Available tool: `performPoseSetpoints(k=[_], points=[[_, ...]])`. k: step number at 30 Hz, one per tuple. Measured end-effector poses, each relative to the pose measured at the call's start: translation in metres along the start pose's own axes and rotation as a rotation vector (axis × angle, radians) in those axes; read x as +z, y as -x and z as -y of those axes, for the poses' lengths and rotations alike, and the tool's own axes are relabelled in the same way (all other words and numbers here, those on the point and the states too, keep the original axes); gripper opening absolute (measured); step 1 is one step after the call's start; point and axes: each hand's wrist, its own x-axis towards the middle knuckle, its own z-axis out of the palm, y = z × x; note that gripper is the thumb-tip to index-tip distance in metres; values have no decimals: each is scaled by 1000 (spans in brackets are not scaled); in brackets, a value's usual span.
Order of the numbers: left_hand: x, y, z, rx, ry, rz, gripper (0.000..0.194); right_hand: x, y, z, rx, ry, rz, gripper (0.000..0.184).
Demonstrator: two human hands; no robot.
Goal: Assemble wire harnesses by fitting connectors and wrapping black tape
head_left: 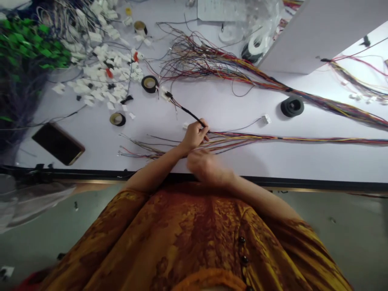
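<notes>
My left hand [195,134] is closed on a wire harness branch [190,114] wrapped in black tape, with a white connector [165,93] at its far end. From that hand the harness trunk [306,139] runs off to the right, a bundle of red, yellow and dark wires. Loose wire ends [136,151] fan out to the left, under my left forearm. My right hand [206,163] is smeared by motion just below the left one, near the table's front edge. Whether its fingers hold anything is hidden. A small white connector [266,119] on a thin wire lies right of the hands.
Rolls of black tape [150,84] and a black round holder [292,106] stand on the table. A phone [58,144] lies at the left. White connectors [103,76] and green-tipped wires [30,44] pile up behind it. A second harness [260,79] crosses the back, near a grey panel [315,32].
</notes>
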Motion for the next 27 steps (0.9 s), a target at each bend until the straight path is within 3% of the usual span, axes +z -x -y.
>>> performPoseSetpoints(k=[2,4,7,9,11,14,16,21,25,27], points=[[-2,0,0,-66,47,57,16,-8,-8,-10,-34,-38,-47,19],[-8,4,-1,-71,72,158,20,-22,-22,-46,147,40,-193,21],[-18,14,-7,62,-4,162,27,-43,-41,-108,405,171,-383,32],[-23,20,-11,193,-95,103,28,-47,-46,-128,373,138,-408,35],[-26,22,-15,283,-159,68,27,-44,-43,-127,245,-59,-305,25],[-29,17,-21,366,-230,46,25,-35,-31,-108,158,-437,-89,32],[-31,10,-26,373,-244,53,26,-32,-23,-99,164,-557,-78,29],[-35,-11,-39,298,-288,99,25,-27,-20,-98,171,-483,-206,19],[-38,-15,-39,252,-536,3,13,-12,-30,-94,212,-229,-273,17],[-40,-10,-34,201,-671,-27,27,-5,-34,-91,247,-136,-323,21]])
